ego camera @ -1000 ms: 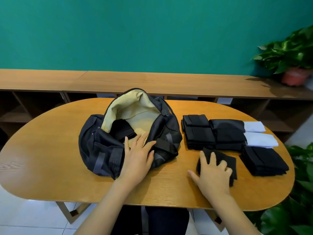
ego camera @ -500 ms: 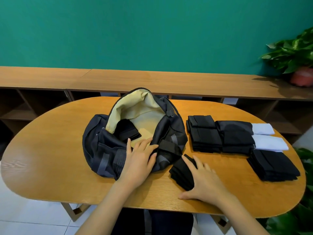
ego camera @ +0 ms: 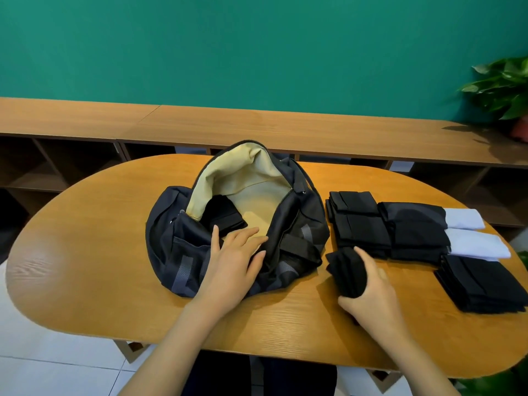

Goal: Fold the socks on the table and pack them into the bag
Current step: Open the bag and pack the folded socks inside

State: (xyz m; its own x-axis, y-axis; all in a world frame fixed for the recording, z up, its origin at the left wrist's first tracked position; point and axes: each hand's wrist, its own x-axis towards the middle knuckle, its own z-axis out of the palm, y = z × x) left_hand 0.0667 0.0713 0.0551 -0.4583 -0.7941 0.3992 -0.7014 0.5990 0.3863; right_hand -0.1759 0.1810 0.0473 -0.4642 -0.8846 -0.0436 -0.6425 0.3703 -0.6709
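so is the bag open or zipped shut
Open: the bag gapes wide, showing its yellow lining and a folded black sock inside.

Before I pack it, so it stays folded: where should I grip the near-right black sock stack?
Probably clamp the black sock stack at its near left edge, thumb on top, fingers beneath, coming from the front: it lies flat, layered, edge exposed.

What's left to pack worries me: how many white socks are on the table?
2. One white sock lies at the right end of the table, beside the black socks; the other sits just nearer. More could be hidden under black ones.
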